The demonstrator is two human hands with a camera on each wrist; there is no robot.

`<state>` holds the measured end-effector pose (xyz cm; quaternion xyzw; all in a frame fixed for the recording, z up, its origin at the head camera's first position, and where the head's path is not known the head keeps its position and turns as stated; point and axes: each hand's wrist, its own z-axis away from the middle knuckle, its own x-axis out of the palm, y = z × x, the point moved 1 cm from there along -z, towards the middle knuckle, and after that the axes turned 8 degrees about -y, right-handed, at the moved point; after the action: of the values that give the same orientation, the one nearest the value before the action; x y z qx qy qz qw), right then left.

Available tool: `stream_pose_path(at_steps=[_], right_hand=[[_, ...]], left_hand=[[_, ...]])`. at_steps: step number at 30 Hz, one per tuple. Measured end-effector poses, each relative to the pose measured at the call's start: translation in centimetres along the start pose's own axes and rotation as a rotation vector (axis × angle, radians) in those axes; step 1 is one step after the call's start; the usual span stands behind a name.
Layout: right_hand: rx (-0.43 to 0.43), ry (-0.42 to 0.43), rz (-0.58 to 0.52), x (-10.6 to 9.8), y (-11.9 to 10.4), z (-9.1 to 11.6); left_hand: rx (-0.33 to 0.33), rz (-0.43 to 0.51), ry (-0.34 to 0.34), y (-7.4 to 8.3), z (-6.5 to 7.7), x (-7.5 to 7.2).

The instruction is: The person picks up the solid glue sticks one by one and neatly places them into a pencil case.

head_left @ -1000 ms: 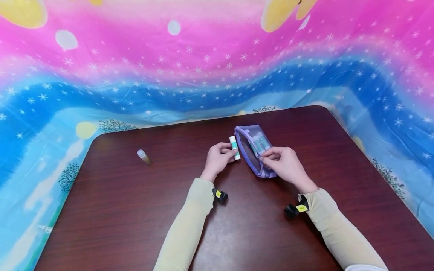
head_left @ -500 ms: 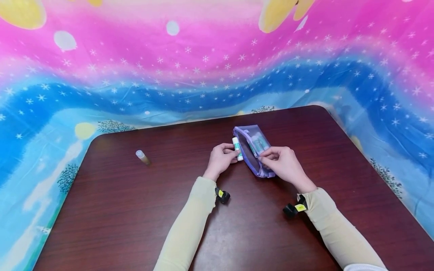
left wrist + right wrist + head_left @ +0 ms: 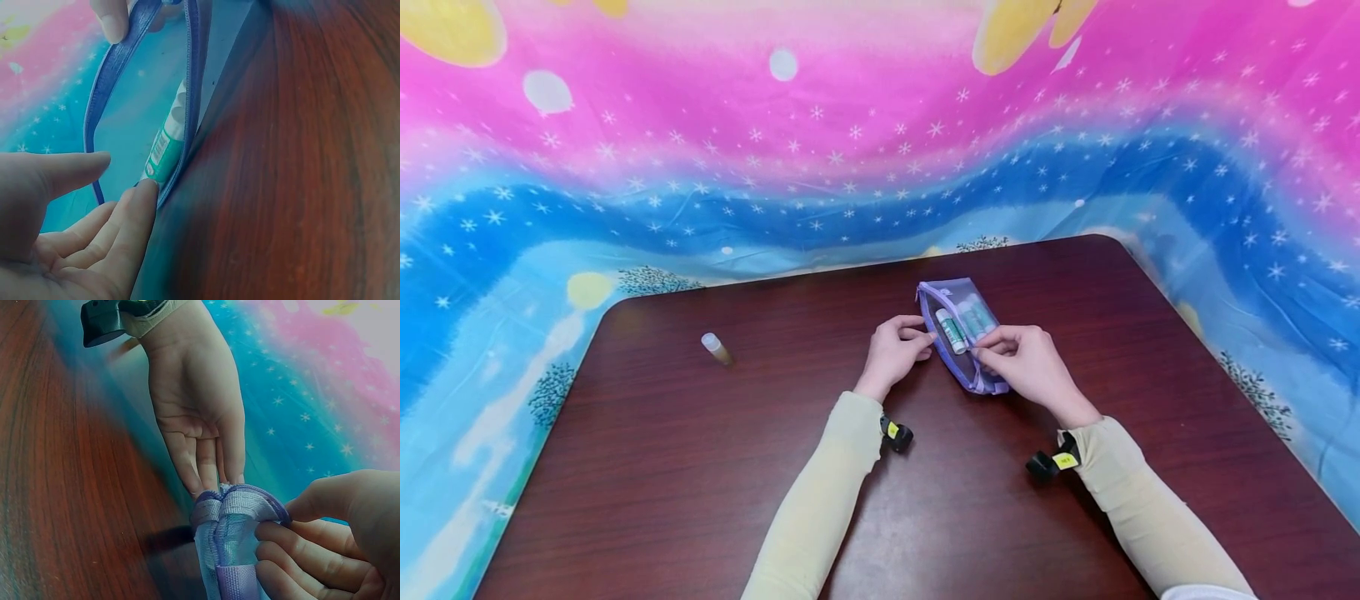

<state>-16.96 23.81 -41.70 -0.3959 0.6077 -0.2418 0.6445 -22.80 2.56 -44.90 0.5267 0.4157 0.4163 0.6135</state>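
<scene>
A purple mesh zip pouch (image 3: 987,386) lies on the table with its zipper undone and its mouth toward my left hand (image 3: 891,354). Inside its mouth rests a white and green glue stick (image 3: 951,332), also visible past the zipper in the left wrist view as a green-labelled tube (image 3: 164,150). Other pale tubes (image 3: 976,317) show through the mesh. My left thumb and fingers are spread apart at the pouch mouth, fingertips close to the glue stick's end. The right hand (image 3: 1030,358) pinches the pouch's edge between thumb and fingers, holding the mouth apart.
A small tube with a whitish cap and yellowish body (image 3: 716,347) stands on the left part of the dark wooden table (image 3: 700,467). A colourful printed cloth (image 3: 850,150) hangs behind the table. Black camera mounts (image 3: 895,435) sit on both wrists.
The left hand has moved slightly right and let go of the glue stick, which has gone from beside the pouch into its mouth. The right hand keeps its hold on the pouch.
</scene>
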Motion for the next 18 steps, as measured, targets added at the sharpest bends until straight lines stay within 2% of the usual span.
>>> stream_pose_path(at_steps=[18], right_hand=[[0.017, -0.004, 0.001, 0.1, 0.2, 0.0]], left_hand=[[0.033, -0.063, 0.017, 0.2, 0.8, -1.2]])
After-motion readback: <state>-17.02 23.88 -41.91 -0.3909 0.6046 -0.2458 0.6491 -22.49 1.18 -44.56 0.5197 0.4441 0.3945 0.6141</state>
